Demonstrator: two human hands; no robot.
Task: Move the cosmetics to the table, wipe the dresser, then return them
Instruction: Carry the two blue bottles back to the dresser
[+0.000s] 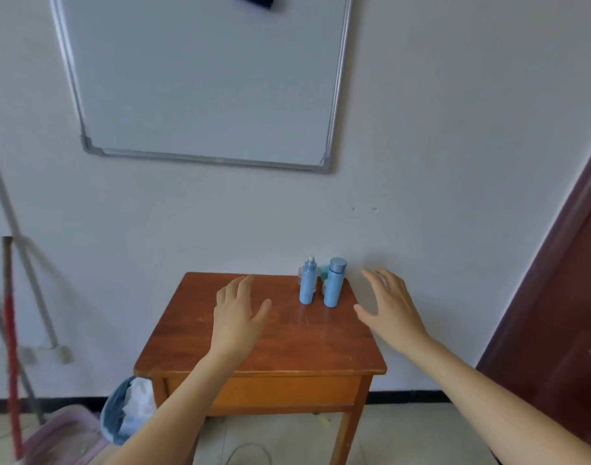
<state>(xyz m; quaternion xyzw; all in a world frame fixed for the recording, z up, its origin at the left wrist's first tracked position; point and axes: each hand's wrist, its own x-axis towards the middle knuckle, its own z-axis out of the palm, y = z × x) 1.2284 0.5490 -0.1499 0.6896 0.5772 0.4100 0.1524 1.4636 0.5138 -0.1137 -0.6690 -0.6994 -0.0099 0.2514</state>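
Note:
A small wooden dresser (287, 344) with one drawer stands against the wall. At its back right corner stand a blue spray bottle (308, 285) and a blue capped bottle (333, 282), with small jars (325, 276) partly hidden behind them. My left hand (237, 310) hovers open over the top, left of the bottles. To the right of the bottles, near the dresser's right edge, my right hand (389, 305) is raised with fingers spread. Neither hand touches or holds anything.
A whiteboard (203, 78) hangs on the wall above. A blue bin (123, 414) with white rubbish stands at the dresser's left leg, beside a pink basin (66, 437). Mop and broom handles (10, 313) lean at the left. A dark red door (562, 313) is at the right.

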